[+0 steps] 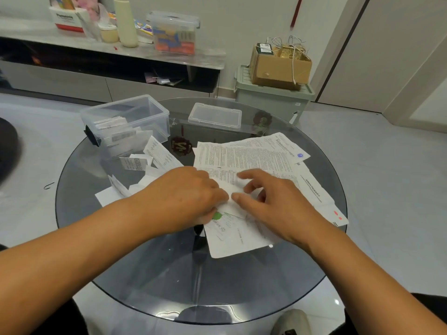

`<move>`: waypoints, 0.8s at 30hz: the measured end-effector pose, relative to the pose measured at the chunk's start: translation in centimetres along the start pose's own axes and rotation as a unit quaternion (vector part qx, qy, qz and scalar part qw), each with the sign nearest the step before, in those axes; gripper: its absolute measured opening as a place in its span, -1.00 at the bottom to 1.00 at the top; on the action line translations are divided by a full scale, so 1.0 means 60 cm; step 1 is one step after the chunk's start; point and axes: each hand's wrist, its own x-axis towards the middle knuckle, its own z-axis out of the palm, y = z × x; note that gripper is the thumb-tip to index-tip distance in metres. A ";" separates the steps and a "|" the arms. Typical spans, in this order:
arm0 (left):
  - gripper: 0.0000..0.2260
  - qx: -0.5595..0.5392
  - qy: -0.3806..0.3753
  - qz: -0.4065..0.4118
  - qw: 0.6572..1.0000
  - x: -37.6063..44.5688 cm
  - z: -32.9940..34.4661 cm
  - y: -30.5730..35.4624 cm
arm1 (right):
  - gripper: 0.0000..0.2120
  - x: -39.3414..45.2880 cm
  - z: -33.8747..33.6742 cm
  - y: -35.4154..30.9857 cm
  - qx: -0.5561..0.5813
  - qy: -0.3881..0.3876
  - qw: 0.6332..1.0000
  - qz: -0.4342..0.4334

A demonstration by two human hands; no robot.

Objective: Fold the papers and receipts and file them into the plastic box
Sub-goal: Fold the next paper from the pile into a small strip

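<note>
Under both hands [227,201], creased paper [232,235] (green logo)

A home living room is indicated by a round glass table [169,274], tiled floor [387,165] and cluttered sideboard [121,54].

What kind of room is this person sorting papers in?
Probably a home living room: a round glass table, a low media-style cabinet cluttered with household items, and a green storage bin on the tiled floor.
</note>
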 end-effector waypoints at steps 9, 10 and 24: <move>-0.77 -0.056 -0.049 -0.044 0.996 0.004 0.001 0.007 | -0.51 0.011 -0.011 -0.009 0.086 -0.040 0.985 0.144; -0.71 -0.078 -0.052 -0.061 0.994 0.002 -0.003 0.006 | -0.53 0.009 -0.015 -0.010 0.107 -0.043 0.982 0.148; -0.74 -0.174 -0.005 -0.157 0.972 -0.003 0.011 0.016 | -0.64 0.009 -0.022 0.005 0.150 -0.093 0.984 0.029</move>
